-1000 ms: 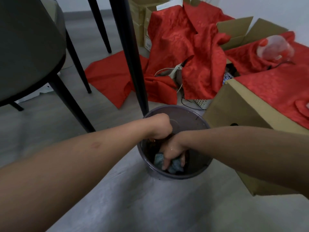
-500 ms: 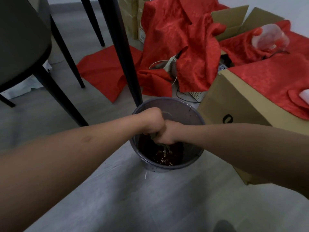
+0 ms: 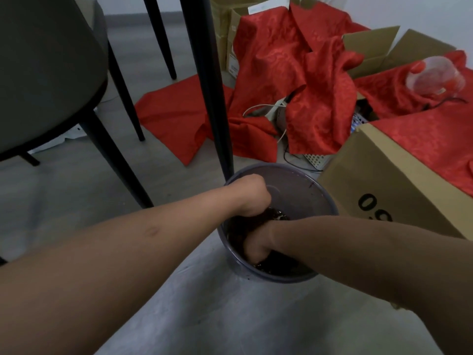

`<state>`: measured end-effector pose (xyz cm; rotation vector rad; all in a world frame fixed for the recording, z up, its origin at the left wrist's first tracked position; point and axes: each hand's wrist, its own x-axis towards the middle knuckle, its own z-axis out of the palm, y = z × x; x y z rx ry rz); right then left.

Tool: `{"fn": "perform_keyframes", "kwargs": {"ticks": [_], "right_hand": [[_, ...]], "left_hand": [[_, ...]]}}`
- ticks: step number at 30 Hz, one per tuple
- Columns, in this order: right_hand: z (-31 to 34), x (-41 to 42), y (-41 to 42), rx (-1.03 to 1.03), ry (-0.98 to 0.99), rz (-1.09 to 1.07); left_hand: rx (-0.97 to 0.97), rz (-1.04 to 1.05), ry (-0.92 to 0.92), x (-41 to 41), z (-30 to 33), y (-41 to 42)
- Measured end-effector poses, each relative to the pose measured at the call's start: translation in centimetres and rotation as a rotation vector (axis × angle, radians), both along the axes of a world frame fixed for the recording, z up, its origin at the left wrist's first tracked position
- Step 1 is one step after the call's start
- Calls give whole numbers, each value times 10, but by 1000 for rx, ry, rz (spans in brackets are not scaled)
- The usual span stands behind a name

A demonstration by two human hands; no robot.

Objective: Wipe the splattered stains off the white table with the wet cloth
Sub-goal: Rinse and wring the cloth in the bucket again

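A grey round bucket (image 3: 304, 198) with dark water stands on the floor beside a black table leg (image 3: 204, 73). Both my hands are inside it. My left hand (image 3: 252, 194) is a fist just under the rim at the far left. My right hand (image 3: 256, 248) is curled lower down, at the water. A dark, wet strip of the cloth (image 3: 257, 221) shows between the two fists; the rest of it is hidden by my fingers. The table top is out of view.
A dark chair (image 3: 38, 73) with black legs stands at the left. A cardboard box (image 3: 371, 180) touches the bucket's right side. Red fabric (image 3: 281, 60), cables and more boxes lie behind. Grey floor (image 3: 204, 316) stretches in front of the bucket.
My fists, pressed together above the water half a second ago, have come apart. The right hand has dropped toward the water while the left stays near the rim.
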<state>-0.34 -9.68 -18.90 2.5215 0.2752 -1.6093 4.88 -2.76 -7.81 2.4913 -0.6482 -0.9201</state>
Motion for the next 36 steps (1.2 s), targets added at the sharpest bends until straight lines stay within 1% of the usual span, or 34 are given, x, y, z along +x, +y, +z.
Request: {"fn": "perform_keyframes", "kwargs": {"ticks": [2, 3, 4, 6, 7, 8, 9, 11, 13, 14, 15, 16, 17, 19, 20, 22, 24, 26, 27, 30, 32, 34, 36], "right_hand": [[4, 0, -5, -38, 52, 6], [13, 3, -9, -24, 72, -18], [20, 5, -15, 30, 81, -106], [40, 6, -32, 199, 50, -448], [54, 4, -39, 283, 27, -607], [67, 3, -48, 365, -11, -722], [80, 1, -55, 460, -63, -815], [106, -7, -66, 696, -181, -995], [120, -15, -73, 929, -226, -1201], [122, -20, -75, 1004, -240, -1300], [119, -24, -74, 1044, -275, -1381], [116, -27, -71, 1053, -335, -1438], [111, -30, -67, 1028, -439, -1448], [106, -38, -56, 950, -631, -1310], [103, -42, -54, 905, -665, -1261], [101, -42, -49, 824, -651, -1243], [93, -38, -49, 745, -681, -1226], [88, -33, -48, 751, -631, -1307], [87, -31, -48, 802, -590, -1386], [93, -32, -49, 1056, -475, -1705], [93, -27, -57, 1106, -451, -1888], [88, -20, -63, 1121, -410, -1941], [83, -16, -65, 1085, -389, -1910]], "left_hand": [[-23, 17, 15, -1, -2, 1], [-39, 37, 33, -2, 1, 3], [-44, 62, 55, -3, 2, 2], [-84, 179, 141, -4, 1, -1], [-131, 259, 154, -5, -1, -2], [-176, 358, 215, -6, -3, -2], [-211, 415, 295, -8, -5, -3], [-293, 545, 578, -15, -8, -5], [-357, 547, 825, -22, -10, -11], [-395, 545, 910, -25, -12, -13], [-439, 551, 994, -26, -13, -14], [-478, 566, 1038, -27, -17, -16], [-517, 604, 1069, -29, -19, -19], [-588, 710, 1044, -31, -19, -23], [-619, 762, 999, -35, -17, -28], [-677, 834, 939, -36, -16, -31], [-690, 840, 930, -38, -14, -34], [-674, 843, 901, -41, -14, -36], [-681, 855, 883, -44, -12, -35], [-747, 928, 835, -48, -9, -32], [-779, 922, 848, -48, -6, -27], [-802, 860, 875, -48, -1, -26], [-763, 809, 786, -48, -1, -28]]}}
